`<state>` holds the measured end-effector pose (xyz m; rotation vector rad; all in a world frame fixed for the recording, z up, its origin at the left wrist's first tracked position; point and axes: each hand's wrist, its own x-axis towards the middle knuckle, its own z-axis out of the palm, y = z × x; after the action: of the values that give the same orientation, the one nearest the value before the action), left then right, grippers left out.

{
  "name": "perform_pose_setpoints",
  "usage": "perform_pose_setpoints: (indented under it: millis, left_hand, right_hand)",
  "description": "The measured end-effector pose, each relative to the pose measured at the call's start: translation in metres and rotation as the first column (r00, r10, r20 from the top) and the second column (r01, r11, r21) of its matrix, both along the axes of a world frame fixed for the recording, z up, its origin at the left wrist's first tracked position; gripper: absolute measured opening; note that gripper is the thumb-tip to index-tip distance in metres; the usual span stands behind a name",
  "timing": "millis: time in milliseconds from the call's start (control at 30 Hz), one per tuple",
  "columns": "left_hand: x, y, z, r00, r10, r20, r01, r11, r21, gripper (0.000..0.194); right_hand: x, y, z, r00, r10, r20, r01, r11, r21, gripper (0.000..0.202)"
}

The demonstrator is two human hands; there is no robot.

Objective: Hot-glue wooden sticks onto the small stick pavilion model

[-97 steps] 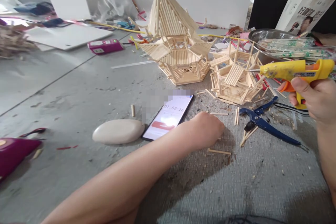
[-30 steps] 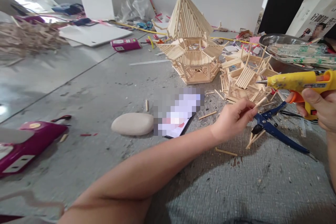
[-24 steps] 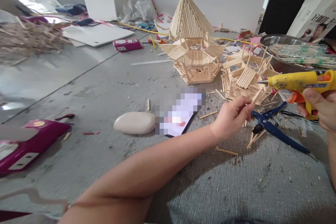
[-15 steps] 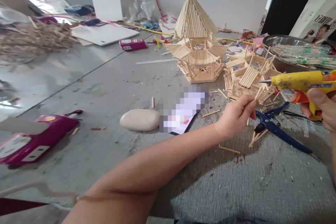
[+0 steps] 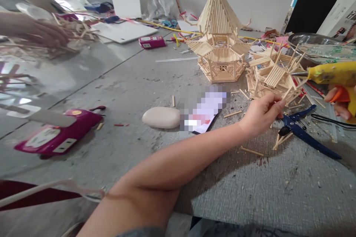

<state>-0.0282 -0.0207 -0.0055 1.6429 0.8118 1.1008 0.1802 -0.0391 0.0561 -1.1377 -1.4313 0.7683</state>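
My left hand (image 5: 261, 114) is closed, its fingertips pinching a short wooden stick (image 5: 288, 93) in front of the half-built stick model (image 5: 274, 76). At the right edge my right hand (image 5: 340, 103) grips a yellow hot glue gun (image 5: 330, 73), with fingers at its orange trigger. The gun's metal nozzle points left, near the raised sticks of the model; whether it touches one I cannot tell. Blue cutting pliers (image 5: 302, 130) lie just below my left fingertips. Behind stands a finished-looking stick pagoda (image 5: 221, 53) with a pointed roof.
A phone (image 5: 208, 113) and a pale oval object (image 5: 161, 117) lie left of my forearm. Purple power strips (image 5: 62, 133) sit on the left. Another person's hand (image 5: 36, 31) is over sticks at far left. A metal bowl (image 5: 306, 39) stands at back right.
The view has swung left, so things appear farther right. The glue gun has risen slightly. Another person's hand now shows at far left. My left hand keeps its pinch on the stick.
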Motion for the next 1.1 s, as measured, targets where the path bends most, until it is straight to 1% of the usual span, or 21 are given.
perform_pose_setpoints:
  millis: [100, 200, 267, 433, 533, 600, 700, 833, 900, 1000, 1033, 1100]
  left_hand:
    - [-0.001, 0.001, 0.001, 0.997, 0.041, -0.06, -0.037, 0.998, 0.055, 0.019]
    - [-0.002, 0.002, 0.0, 0.993, 0.077, -0.088, -0.068, 0.992, 0.107, 0.019]
    - [-0.002, 0.003, -0.001, 0.994, 0.075, -0.08, -0.067, 0.992, 0.105, 0.02]
    - [-0.005, 0.006, -0.001, 0.998, 0.061, 0.004, -0.061, 0.998, -0.006, 0.021]
    - [-0.006, 0.008, 0.0, 0.996, 0.059, 0.064, -0.054, 0.996, -0.069, 0.019]
    - [-0.007, 0.008, 0.0, 0.994, 0.046, 0.098, -0.035, 0.994, -0.104, 0.019]
    - [-0.008, 0.009, 0.0, 0.993, 0.032, 0.115, -0.016, 0.99, -0.141, 0.018]
    - [-0.009, 0.01, 0.0, 0.989, 0.009, 0.147, 0.017, 0.985, -0.17, 0.016]
    - [-0.009, 0.01, 0.0, 0.978, -0.032, 0.205, 0.079, 0.971, -0.225, 0.016]
    - [-0.009, 0.011, -0.001, 0.948, -0.064, 0.312, 0.176, 0.922, -0.346, 0.017]
    - [-0.009, 0.011, -0.001, 0.94, -0.055, 0.336, 0.187, 0.908, -0.375, 0.017]
    - [-0.01, 0.014, 0.0, 0.935, -0.021, 0.354, 0.172, 0.899, -0.403, 0.015]
  right_hand:
    - [0.001, 0.001, -0.002, 0.998, -0.005, -0.056, 0.007, 0.999, 0.04, 0.011]
    - [0.0, 0.001, -0.003, 0.999, 0.007, -0.044, -0.006, 1.0, 0.01, 0.012]
    - [0.0, 0.0, -0.003, 1.0, 0.019, -0.018, -0.019, 1.0, -0.019, 0.012]
    - [0.003, -0.001, -0.004, 1.0, 0.018, 0.01, -0.017, 0.996, -0.085, 0.017]
    - [0.005, 0.0, -0.006, 0.997, 0.043, 0.057, -0.035, 0.99, -0.137, 0.021]
    - [0.006, 0.0, -0.007, 0.995, 0.058, 0.085, -0.046, 0.99, -0.136, 0.021]
    - [0.006, 0.001, -0.008, 0.993, 0.083, 0.084, -0.072, 0.99, -0.119, 0.02]
    - [0.003, 0.001, -0.01, 0.986, 0.128, 0.107, -0.112, 0.983, -0.142, 0.024]
    - [0.002, 0.001, -0.01, 0.984, 0.138, 0.111, -0.121, 0.982, -0.148, 0.024]
    - [0.002, 0.002, -0.01, 0.988, 0.14, 0.073, -0.13, 0.983, -0.127, 0.023]
    - [0.002, 0.002, -0.009, 0.991, 0.125, 0.055, -0.118, 0.986, -0.117, 0.022]
    - [0.002, 0.003, -0.007, 0.996, 0.085, 0.033, -0.082, 0.992, -0.096, 0.021]
